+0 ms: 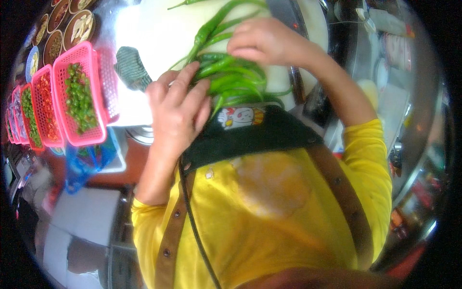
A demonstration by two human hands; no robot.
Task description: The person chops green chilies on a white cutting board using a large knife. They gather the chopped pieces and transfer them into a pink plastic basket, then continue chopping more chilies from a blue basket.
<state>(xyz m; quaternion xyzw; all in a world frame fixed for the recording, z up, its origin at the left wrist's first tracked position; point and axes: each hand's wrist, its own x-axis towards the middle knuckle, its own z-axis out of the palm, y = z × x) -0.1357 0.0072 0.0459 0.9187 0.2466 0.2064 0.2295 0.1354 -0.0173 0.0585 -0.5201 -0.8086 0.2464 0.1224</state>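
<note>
A bunch of long green chili peppers [231, 76] lies on a white cutting board [173, 21] in front of me, mostly side by side. My left hand [180, 104] is at their left end, fingers spread and touching the peppers. Over the upper right part of the bunch is my right hand [260, 41], its fingers curled down against the peppers. Whether those fingers grip a pepper is hidden. To the right of the bunch lies a knife with a dark handle [297, 85]. A folded grey-green striped cloth [131, 67] sits left of my left hand.
A pink plastic basket [103, 137] of chopped green pepper [79, 97] stands at left, beside a row of baskets, one with chopped red pepper [48, 108]. Several round bowls [92, 27] are behind them. A blue plastic bag [77, 162] hangs below. A cable [195, 224] runs down my apron.
</note>
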